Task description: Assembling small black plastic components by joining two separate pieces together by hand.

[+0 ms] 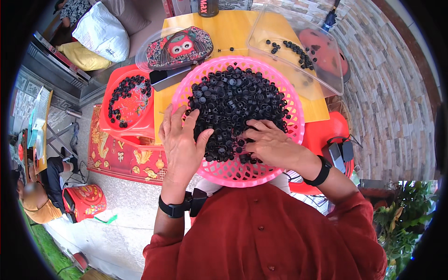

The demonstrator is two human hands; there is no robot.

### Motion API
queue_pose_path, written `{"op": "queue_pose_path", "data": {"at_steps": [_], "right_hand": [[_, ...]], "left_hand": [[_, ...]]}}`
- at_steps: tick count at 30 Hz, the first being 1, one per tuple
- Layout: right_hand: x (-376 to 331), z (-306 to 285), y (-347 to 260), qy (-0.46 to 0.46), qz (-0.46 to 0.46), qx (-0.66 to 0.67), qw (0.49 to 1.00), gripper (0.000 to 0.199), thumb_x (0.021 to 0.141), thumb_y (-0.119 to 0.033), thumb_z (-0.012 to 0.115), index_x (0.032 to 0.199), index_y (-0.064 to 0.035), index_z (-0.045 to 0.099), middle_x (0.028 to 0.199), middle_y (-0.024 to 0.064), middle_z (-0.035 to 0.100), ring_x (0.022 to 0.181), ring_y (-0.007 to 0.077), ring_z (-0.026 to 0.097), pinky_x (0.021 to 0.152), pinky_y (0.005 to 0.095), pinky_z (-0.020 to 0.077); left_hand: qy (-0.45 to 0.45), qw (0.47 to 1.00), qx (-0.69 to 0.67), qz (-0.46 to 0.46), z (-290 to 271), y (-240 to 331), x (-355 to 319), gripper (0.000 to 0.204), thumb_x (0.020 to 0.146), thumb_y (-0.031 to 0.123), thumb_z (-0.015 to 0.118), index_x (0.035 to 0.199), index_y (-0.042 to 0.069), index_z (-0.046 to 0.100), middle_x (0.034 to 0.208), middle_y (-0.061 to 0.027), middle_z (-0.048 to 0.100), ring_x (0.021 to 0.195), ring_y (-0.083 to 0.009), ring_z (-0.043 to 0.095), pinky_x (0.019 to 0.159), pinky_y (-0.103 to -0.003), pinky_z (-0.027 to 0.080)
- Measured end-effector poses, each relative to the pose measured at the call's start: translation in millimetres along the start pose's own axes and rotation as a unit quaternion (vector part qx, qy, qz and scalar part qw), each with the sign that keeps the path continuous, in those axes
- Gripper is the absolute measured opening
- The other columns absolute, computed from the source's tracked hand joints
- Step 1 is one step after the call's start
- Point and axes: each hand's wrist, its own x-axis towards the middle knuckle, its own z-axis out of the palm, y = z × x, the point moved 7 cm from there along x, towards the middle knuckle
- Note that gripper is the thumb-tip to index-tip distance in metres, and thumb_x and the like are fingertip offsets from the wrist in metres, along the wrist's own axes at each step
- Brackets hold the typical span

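A pink woven-pattern plastic basket holds a large heap of small black round plastic caps. It stands against the near edge of a yellow wooden table, close to my body. My left hand lies over the basket's left rim, fingers spread, fingertips and thumb at the edge of the heap. On the right side my right hand reaches into the caps, its fingers bent but apart, the tips touching loose caps. Between the hands the heap thins out and a bit of the basket's bottom shows.
A clear plastic tray with scattered caps stands at the far right. On the left, a red stool bears more caps. An owl-patterned pouch, a phone on a box and a dark bottle stand behind. Another person sits far left.
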Motion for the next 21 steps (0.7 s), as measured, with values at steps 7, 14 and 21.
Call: {"op": "queue_pose_path", "data": {"at_steps": [7,14,21], "right_hand": [[4.9,-21.3,6.6,0.023,0.054,-0.124,0.991,0.018,0.067,-0.006,0.060,0.084,-0.0035,0.066,0.093,0.0076,0.057,0.107,0.0264,0.049,0.093,0.0378,0.0381],[17.9,5.7,-13.4,0.006,-0.053,0.043,0.998,0.019,0.065,-0.002,0.060,0.083,-0.0038,0.064,0.090,0.0071,0.058,0.091,0.0246,0.056,0.081,0.0339,0.0486],[25.5,32.2,-13.4,-0.066,-0.002,0.009,0.998,0.010,0.067,-0.008,0.058,0.072,-0.0019,0.065,0.087,0.0122,0.059,0.087,0.0280,0.058,0.071,0.0366,0.0509]], "left_hand": [[-0.022,1.000,-0.009,-0.013,4.5,-3.6,-2.0,0.034,0.072,0.014,0.071,0.105,0.008,0.062,0.120,-0.0105,0.051,0.127,-0.0349,0.032,0.101,-0.049,0.027],[-0.024,1.000,-0.008,-0.014,4.4,-1.9,0.0,0.032,0.071,0.011,0.071,0.102,0.008,0.063,0.117,-0.0098,0.053,0.127,-0.0346,0.032,0.101,-0.048,0.027],[-0.018,1.000,-0.006,-0.018,4.8,-2.1,-1.2,0.033,0.070,0.011,0.072,0.102,0.008,0.064,0.115,-0.0098,0.054,0.127,-0.0351,0.032,0.100,-0.048,0.027]]}}
